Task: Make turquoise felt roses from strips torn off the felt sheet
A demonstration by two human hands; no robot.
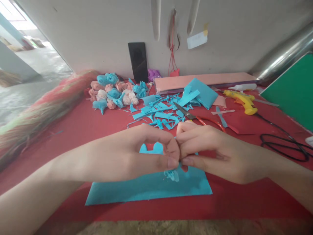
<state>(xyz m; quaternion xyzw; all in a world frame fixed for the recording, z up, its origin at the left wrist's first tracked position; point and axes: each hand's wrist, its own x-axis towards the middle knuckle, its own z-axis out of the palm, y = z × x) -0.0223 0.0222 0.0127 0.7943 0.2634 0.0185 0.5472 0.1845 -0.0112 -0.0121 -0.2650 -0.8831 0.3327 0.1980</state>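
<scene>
My left hand (137, 153) and my right hand (210, 150) meet over the front of the table, fingertips touching. Both are closed in a pinch on a small blue crepe paper flower (172, 175), whose ruffled end sticks out below my left thumb. The rest of it is hidden by my fingers. Beneath the hands lies a flat blue crepe paper sheet (146, 189), with curved cut edges showing between my left thumb and fingers. Just beyond my hands are red-handled scissors (189, 113), blades open and pointing to the back left.
Blue paper scraps (163, 111) spread behind my hands. Rolled paper roses (114, 93) cluster at the back left, near a leaning black phone (138, 62). A yellow glue gun (242, 101) with a black cord (283, 143) lies right. Folded blue paper (201, 93) is at the back.
</scene>
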